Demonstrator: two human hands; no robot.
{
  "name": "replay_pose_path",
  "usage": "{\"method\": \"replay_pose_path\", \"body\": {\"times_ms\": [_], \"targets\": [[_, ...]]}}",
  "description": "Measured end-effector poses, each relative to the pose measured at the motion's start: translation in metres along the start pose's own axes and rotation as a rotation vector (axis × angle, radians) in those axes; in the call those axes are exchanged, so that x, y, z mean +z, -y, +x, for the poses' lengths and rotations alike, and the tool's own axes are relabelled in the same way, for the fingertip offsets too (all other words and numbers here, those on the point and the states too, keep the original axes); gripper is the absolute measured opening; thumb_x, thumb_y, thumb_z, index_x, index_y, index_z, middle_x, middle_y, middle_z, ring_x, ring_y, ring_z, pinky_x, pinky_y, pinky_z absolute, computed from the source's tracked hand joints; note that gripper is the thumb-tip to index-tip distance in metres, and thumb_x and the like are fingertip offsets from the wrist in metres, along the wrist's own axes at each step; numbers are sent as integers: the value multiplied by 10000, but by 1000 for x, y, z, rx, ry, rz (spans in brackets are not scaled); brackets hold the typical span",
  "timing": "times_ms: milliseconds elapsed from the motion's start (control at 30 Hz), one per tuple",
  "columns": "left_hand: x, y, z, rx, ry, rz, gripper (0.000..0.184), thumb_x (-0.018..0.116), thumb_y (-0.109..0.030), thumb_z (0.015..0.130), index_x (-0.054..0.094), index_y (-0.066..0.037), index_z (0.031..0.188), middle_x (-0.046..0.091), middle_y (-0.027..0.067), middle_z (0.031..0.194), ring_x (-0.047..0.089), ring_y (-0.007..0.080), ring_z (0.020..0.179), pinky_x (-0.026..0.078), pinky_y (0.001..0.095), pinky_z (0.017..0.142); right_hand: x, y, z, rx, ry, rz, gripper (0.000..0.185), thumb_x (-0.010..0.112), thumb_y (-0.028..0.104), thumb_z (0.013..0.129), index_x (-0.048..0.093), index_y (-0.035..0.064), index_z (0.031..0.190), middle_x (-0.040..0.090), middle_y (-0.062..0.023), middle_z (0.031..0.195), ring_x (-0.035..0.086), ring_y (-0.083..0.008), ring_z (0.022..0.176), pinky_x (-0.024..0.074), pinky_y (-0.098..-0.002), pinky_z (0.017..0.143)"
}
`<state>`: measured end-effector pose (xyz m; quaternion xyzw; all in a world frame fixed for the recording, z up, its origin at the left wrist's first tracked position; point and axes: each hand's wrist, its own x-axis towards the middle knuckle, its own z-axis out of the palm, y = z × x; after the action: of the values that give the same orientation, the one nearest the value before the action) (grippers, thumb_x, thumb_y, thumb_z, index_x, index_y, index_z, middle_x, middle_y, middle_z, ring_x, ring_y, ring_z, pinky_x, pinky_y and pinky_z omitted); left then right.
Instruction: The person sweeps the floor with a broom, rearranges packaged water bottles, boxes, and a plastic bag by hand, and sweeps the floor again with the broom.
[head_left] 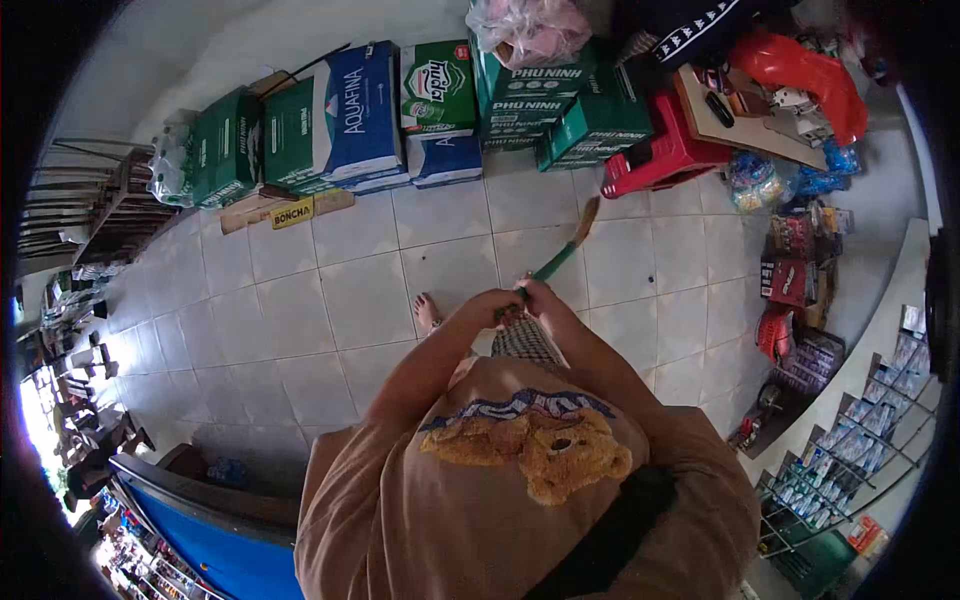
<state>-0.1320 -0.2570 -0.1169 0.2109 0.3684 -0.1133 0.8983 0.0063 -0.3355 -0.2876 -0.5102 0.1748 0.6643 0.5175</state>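
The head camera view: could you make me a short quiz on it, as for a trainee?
1. What do the left hand and right hand hold?
2. True or false: in the picture, the blue AQUAFINA carton stands to the left of the red stool.
3. Which word is on the yellow strip? A) MANGO B) BONCHA C) LEMON

Key:
1. The green-handled broom.
2. True.
3. B.

Green-handled broom (pixel 556 262), slanted, tan-tipped
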Motion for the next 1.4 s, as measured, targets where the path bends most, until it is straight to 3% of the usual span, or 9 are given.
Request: {"method": "replay_pose_path", "body": {"times_ms": [200, 467, 567, 667, 733, 900, 1133, 1200, 1400], "targets": [[-110, 43, -88, -82, -191, 89, 148, 537, -145, 678, 459, -52, 593, 397, 16, 451, 323, 100, 316, 260, 236, 294, 122, -62, -54, 521, 65, 63, 204, 444, 135, 768, 418, -27, 889, 497, -141, 844, 501, -252, 809, 424, -384, 744], [-127, 62, -247, -39, -538, 180, 209, 595, -214, 642, 518, -24, 688, 483, 51, 552, 466, 150, 456, 357, 276, 404, 277, -164, -100, 716, 184, -431, 211, 443, 148, 776, 397, -34, 873, 512, -177, 883, 514, -273, 794, 408, -366, 708], [-192, 105, -194, 234, -529, 371, 199, 585, -212, 652, 512, -40, 719, 493, 45, 579, 487, 157, 528, 371, 286, 442, 281, -194, -62, 396, 220, -929, 190, 483, 213, 745, 468, 23, 746, 504, -93, 683, 502, -209, 611, 402, -343, 533], [-190, 90, -156, 272, -388, -335, 187, 574, -199, 643, 518, -55, 748, 528, 52, 641, 506, 178, 588, 397, 293, 488, 288, -184, -48, 222, 68, -1257, 261, 470, 285, 743, 510, 32, 792, 514, -87, 683, 491, -189, 616, 385, -342, 555], [-206, 82, -138, 812, -309, 1087, 130, 506, -111, 718, 541, -35, 817, 506, 20, 658, 490, 146, 608, 402, 253, 501, 245, -181, 8, 498, 142, -895, 252, 457, 265, 748, 519, 31, 820, 541, -89, 752, 508, -196, 666, 392, -354, 582], [-140, 14, -145, 68, -309, -117, 74, 507, -132, 702, 485, -64, 718, 480, 28, 615, 486, 106, 566, 406, 206, 447, 232, -121, -21, 395, 127, -736, 237, 416, 241, 778, 505, 29, 834, 533, -84, 766, 512, -199, 668, 422, -325, 573], [-216, -4, -128, 412, 109, 252, 104, 546, -126, 665, 466, -73, 625, 457, 16, 554, 469, 116, 480, 409, 209, 373, 271, -115, -15, 185, 249, -472, 234, 398, 223, 794, 508, 18, 823, 534, -81, 754, 523, -186, 635, 440, -300, 538], [-210, -28, -175, -38, -5, -409, 135, 488, -161, 703, 454, -56, 625, 438, 12, 498, 405, 94, 378, 351, 178, 329, 297, -120, -10, 227, 316, -461, 234, 393, 218, 798, 509, 15, 820, 534, -80, 750, 526, -182, 626, 445, -293, 528], [-212, -45, -286, 171, -389, -83, 207, 465, -247, 725, 500, -49, 676, 419, 15, 484, 379, 98, 362, 309, 208, 321, 372, -130, -18, 597, 180, -552, 98, 444, 127, 712, 441, 31, 730, 484, -104, 705, 497, -220, 653, 450, -356, 567]]}}
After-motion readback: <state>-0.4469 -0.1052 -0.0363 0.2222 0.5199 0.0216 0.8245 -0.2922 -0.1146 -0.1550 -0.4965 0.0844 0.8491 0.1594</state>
